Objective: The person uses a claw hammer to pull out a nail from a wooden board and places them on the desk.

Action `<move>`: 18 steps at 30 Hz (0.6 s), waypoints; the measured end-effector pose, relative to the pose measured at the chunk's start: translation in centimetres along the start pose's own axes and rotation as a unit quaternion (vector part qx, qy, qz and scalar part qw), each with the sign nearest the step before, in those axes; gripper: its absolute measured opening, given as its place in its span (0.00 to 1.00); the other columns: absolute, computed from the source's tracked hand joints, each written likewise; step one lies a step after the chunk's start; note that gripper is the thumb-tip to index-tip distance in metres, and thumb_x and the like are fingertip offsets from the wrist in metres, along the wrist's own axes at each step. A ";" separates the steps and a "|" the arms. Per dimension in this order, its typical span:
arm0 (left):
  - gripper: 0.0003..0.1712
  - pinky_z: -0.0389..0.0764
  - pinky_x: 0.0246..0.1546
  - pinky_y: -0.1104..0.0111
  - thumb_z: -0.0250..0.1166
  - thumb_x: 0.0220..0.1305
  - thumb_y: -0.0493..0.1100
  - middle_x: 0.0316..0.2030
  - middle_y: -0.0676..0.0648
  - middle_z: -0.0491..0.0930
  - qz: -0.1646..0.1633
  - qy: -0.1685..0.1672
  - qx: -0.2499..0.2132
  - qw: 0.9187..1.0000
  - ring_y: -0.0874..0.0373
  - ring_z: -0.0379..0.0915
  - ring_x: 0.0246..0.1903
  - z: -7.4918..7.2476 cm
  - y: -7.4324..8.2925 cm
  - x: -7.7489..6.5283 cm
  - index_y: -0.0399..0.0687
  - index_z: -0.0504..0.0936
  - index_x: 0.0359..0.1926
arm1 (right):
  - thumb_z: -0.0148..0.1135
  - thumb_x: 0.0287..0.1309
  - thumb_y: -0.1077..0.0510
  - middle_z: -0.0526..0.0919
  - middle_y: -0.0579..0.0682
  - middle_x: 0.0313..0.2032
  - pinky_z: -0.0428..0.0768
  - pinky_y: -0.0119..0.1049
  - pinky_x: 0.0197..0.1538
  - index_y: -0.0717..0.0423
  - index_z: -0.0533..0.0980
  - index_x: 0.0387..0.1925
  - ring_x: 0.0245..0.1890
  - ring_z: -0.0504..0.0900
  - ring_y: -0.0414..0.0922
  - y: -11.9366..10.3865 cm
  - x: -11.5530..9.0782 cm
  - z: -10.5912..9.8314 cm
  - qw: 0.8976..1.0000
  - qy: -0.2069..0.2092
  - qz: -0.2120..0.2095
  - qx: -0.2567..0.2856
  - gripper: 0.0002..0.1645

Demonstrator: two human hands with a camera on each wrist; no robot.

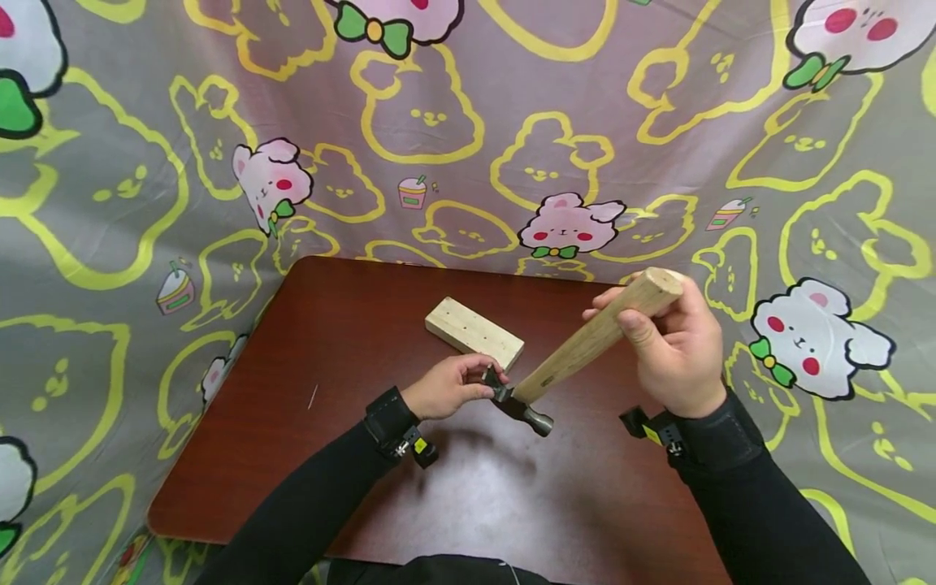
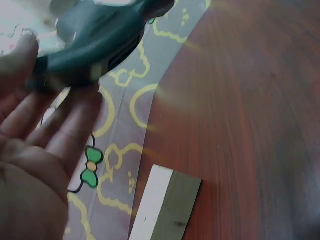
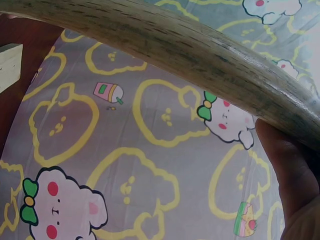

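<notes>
A claw hammer with a pale wooden handle and dark metal head is held in the air over the table, its handle slanting up to the right. My right hand grips the handle near its butt end, the thumb along the near side. At the other end, my left hand pinches the claw of the head between thumb and fingers. Up close in the left wrist view, the dark hammer head is blurred above my fingers. The right wrist view shows the wooden handle running across the top to my thumb.
A pale wooden block with several small dark marks on top lies on the reddish-brown table, just beyond my left hand. A thin, nail-like sliver lies to the left. Patterned cloth hangs behind and around the table.
</notes>
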State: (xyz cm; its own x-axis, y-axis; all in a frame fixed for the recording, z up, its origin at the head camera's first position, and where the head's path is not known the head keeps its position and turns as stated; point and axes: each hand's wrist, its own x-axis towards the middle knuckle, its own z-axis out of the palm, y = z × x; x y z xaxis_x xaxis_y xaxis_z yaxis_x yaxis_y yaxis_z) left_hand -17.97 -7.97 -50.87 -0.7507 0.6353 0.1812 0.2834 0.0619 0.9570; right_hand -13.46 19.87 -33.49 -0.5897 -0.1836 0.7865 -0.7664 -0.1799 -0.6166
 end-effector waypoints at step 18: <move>0.16 0.81 0.42 0.64 0.62 0.65 0.31 0.49 0.37 0.81 -0.046 0.058 -0.035 0.997 0.54 0.78 0.48 -0.1 1.4 -1.3 0.38 0.78 0.54 | 0.62 0.63 0.52 0.78 0.66 0.54 0.78 0.39 0.52 0.56 0.55 0.74 0.41 0.86 0.53 1.5 -0.3 -0.9 0.992 -0.013 0.127 -0.003 0.43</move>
State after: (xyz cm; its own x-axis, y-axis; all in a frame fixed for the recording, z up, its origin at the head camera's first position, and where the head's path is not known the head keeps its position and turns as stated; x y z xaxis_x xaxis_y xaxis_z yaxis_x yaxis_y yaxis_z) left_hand -16.68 -8.77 -49.77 -0.8367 0.5358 0.1135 0.1717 0.0599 0.9833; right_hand -14.62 20.51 -34.58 -0.7581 -0.2462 0.6039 -0.5949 -0.1186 -0.7950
